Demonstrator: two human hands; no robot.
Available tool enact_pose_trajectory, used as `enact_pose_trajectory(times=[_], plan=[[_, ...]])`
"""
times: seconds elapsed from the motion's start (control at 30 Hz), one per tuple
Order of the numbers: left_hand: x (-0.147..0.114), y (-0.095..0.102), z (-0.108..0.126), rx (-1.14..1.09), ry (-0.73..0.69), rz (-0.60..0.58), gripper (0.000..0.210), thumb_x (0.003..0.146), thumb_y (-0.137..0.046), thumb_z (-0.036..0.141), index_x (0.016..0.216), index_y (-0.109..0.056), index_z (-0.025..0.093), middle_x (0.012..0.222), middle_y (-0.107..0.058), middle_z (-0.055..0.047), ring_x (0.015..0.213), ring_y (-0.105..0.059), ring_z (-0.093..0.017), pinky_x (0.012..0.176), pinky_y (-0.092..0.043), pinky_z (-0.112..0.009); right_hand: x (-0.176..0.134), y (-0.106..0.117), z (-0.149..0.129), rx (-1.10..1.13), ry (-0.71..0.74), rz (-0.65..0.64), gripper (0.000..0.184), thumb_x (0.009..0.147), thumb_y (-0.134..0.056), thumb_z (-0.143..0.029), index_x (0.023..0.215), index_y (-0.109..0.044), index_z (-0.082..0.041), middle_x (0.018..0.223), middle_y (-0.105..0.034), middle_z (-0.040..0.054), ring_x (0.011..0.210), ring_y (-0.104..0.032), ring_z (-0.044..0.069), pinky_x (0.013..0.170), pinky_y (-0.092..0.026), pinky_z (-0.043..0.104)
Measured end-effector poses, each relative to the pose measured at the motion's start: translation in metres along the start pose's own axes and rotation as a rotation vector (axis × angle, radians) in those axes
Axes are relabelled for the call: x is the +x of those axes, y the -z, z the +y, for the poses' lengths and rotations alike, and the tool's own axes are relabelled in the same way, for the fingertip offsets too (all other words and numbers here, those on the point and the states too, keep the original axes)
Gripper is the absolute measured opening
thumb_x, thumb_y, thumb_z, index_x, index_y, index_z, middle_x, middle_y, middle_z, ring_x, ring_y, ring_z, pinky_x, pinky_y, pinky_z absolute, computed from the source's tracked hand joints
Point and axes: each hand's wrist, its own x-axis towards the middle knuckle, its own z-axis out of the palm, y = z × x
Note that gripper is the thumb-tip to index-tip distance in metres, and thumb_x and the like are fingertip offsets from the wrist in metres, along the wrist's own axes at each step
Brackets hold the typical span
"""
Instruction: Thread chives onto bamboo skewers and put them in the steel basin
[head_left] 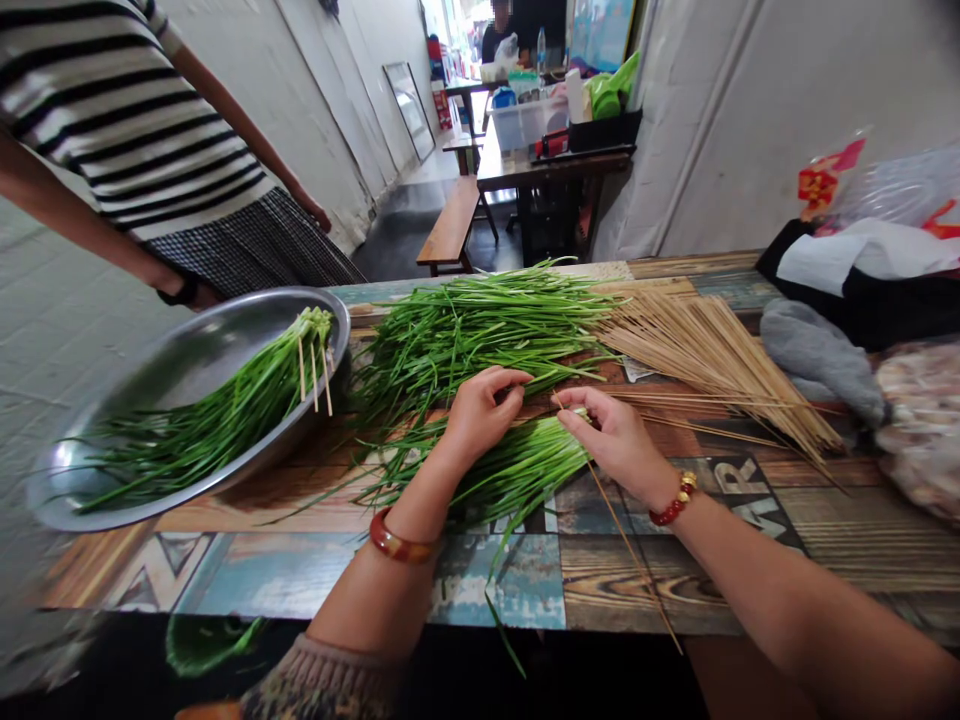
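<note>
My right hand (611,435) pinches a thin bamboo skewer (628,545) near its upper end; the rest slants down past the table's near edge. Close to its fingertips lie the pale cut ends of a small bunch of garlic chives (517,462). My left hand (484,410) is over the same bunch, thumb and fingers curled together; I cannot make out what, if anything, is between them. Behind both hands spreads a larger pile of garlic chives (480,325). A heap of loose bamboo skewers (720,365) fans out to the right of that pile.
A steel basin (180,345) at the left holds skewered chives (247,410). A person in a striped top (150,130) stands beside it. Bags (926,420) and grey cloth (817,355) crowd the right side. A green basket (199,645) is below the table's edge.
</note>
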Motion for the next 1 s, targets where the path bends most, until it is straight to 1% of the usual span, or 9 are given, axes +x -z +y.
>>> enact_pose_trajectory(times=[0.07,0.13,0.27,0.33,0.5,0.63,0.77,0.9,1.0], plan=[[-0.001,0.0,0.002,-0.066,0.022,-0.025,0.018,0.083,-0.057,0.019,0.091,-0.072,0.016,0.085,-0.072,-0.005,0.078,-0.064,-0.015,0.072,-0.048,-0.025,-0.001,0.0,-0.002,0.013,0.006,-0.007,0.028,0.085,-0.055,-0.032,0.105,-0.068,-0.017,0.089,-0.072,0.0054,0.074,-0.064,0.016,0.068,-0.049,0.028],[-0.001,0.001,0.005,-0.133,0.043,-0.045,0.016,0.082,-0.059,0.022,0.088,-0.072,0.015,0.085,-0.072,-0.006,0.078,-0.065,-0.015,0.072,-0.048,-0.025,-0.002,0.0,-0.003,0.008,0.003,-0.012,0.03,0.085,-0.055,-0.031,0.108,-0.069,-0.017,0.088,-0.073,0.005,0.074,-0.065,0.017,0.069,-0.05,0.029],[-0.003,0.001,0.012,-0.189,0.057,-0.074,0.013,0.081,-0.061,0.022,0.082,-0.071,0.014,0.08,-0.071,-0.005,0.073,-0.063,-0.014,0.068,-0.047,-0.023,-0.002,0.001,-0.004,0.008,0.049,-0.014,0.029,0.085,-0.056,-0.029,0.109,-0.07,-0.02,0.103,-0.073,0.0051,0.088,-0.068,0.019,0.081,-0.051,0.032],[-0.003,0.001,0.016,-0.202,0.062,-0.08,0.013,0.08,-0.062,0.022,0.079,-0.07,0.013,0.077,-0.07,-0.004,0.072,-0.061,-0.013,0.065,-0.046,-0.022,-0.003,0.001,-0.004,0.003,0.084,-0.008,0.028,0.084,-0.057,-0.027,0.109,-0.071,-0.022,0.106,-0.073,0.0045,0.093,-0.067,0.019,0.085,-0.051,0.033],[-0.004,0.001,0.02,-0.274,0.095,-0.087,0.013,0.078,-0.064,0.025,0.078,-0.071,0.013,0.072,-0.067,-0.004,0.066,-0.057,-0.012,0.058,-0.042,-0.021,-0.003,0.001,-0.005,-0.027,0.119,0.015,0.027,0.085,-0.057,-0.027,0.107,-0.072,-0.021,0.104,-0.074,0.0055,0.091,-0.068,0.018,0.083,-0.052,0.031],[-0.005,-0.001,0.02,-0.335,0.122,-0.08,0.013,0.076,-0.066,0.023,0.079,-0.071,0.012,0.071,-0.067,-0.003,0.061,-0.054,-0.01,0.056,-0.04,-0.021,-0.004,0.002,-0.007,-0.037,0.113,0.026,0.026,0.085,-0.058,-0.027,0.106,-0.072,-0.022,0.103,-0.074,0.0054,0.089,-0.068,0.018,0.082,-0.052,0.031],[-0.005,-0.004,0.019,-0.395,0.146,-0.086,0.012,0.076,-0.064,0.02,0.08,-0.071,0.011,0.071,-0.067,-0.003,0.06,-0.054,-0.009,0.055,-0.041,-0.02,-0.006,0.004,-0.009,-0.052,0.094,0.037,0.025,0.085,-0.059,-0.028,0.104,-0.073,-0.022,0.104,-0.074,0.0061,0.094,-0.068,0.02,0.085,-0.052,0.034],[-0.005,-0.005,0.018,-0.418,0.164,-0.089,0.013,0.076,-0.063,0.021,0.081,-0.071,0.011,0.072,-0.067,-0.003,0.062,-0.056,-0.01,0.056,-0.043,-0.02,-0.005,0.005,-0.009,-0.06,0.089,0.03,0.025,0.084,-0.059,-0.028,0.104,-0.073,-0.022,0.103,-0.074,0.0063,0.094,-0.068,0.021,0.085,-0.052,0.037],[-0.005,-0.004,0.02,-0.421,0.176,-0.104,0.015,0.077,-0.063,0.022,0.081,-0.072,0.011,0.073,-0.068,-0.004,0.063,-0.058,-0.011,0.058,-0.044,-0.02,-0.005,0.005,-0.009,-0.058,0.096,0.031,0.024,0.084,-0.058,-0.027,0.103,-0.073,-0.022,0.103,-0.074,0.006,0.094,-0.068,0.021,0.086,-0.052,0.036]])
